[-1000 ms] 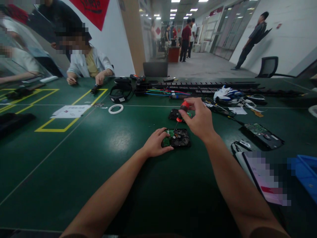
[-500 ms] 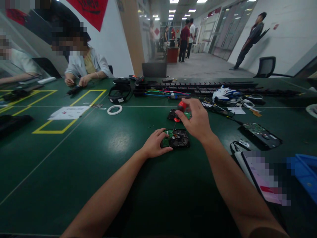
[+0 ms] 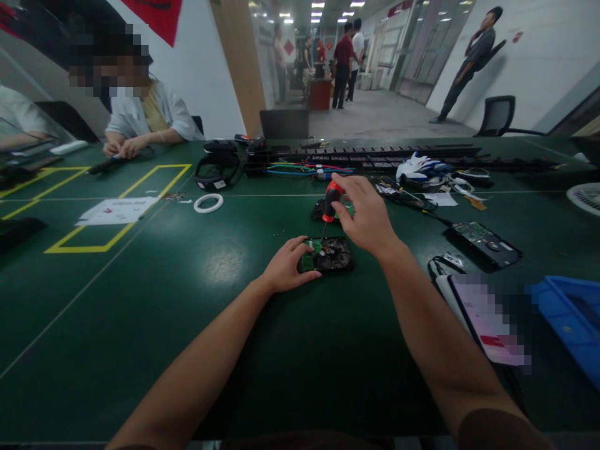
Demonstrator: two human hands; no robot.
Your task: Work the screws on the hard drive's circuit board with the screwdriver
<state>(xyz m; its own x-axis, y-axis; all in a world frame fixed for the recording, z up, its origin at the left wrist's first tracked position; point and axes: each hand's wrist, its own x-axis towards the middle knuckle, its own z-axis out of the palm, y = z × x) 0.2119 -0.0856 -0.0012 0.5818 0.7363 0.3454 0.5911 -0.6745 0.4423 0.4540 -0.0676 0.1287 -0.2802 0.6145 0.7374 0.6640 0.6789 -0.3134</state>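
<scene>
A hard drive (image 3: 338,255) lies on the green table with its green circuit board facing up. My left hand (image 3: 288,267) grips it by its left end, thumb on the near edge and fingers over the far side and board. In my right hand (image 3: 368,215) is a red and black screwdriver (image 3: 332,200), held upright by the handle. Its shaft points down to the far edge of the circuit board; whether the tip sits in a screw is too small to tell. Just behind, a second hard drive (image 3: 319,210) is partly hidden by my right hand and the screwdriver.
Another hard drive (image 3: 487,244) with a cable lies at right, near a phone-like device (image 3: 487,319) and a blue bin (image 3: 569,325). Gloves (image 3: 417,169), wires and black strips line the back. A white ring (image 3: 209,203) lies left. A co-worker (image 3: 145,119) sits across the table.
The view has shifted slightly, so everything sits a little further left and up. The screwdriver handle shows more of its black part, as my right fingers have changed position on it.
</scene>
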